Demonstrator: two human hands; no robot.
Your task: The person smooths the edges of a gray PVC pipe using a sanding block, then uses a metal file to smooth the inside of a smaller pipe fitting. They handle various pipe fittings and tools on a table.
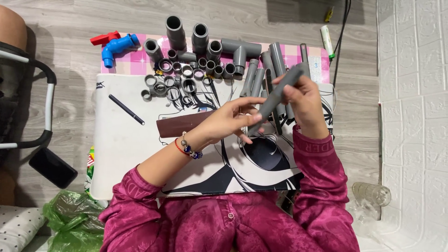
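above the surface [121, 154], the left hand [228, 119] pinches the low end of a grey pipe [280, 91]; the right hand [305, 100] wraps its upper end. mid-handling, i judge; next calls for a steady grip.

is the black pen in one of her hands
No, the black pen lies on the mat, while both hands grip a grey pipe.

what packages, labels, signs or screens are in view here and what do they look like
Phone: floor, lower left, flat black rectangle, screen dark.
Tube: floor, top right, white cylinder with green cap.
Packet: tucked under the table's left edge, green, red and white print.
Bag: lower left floor, crumpled green plastic.
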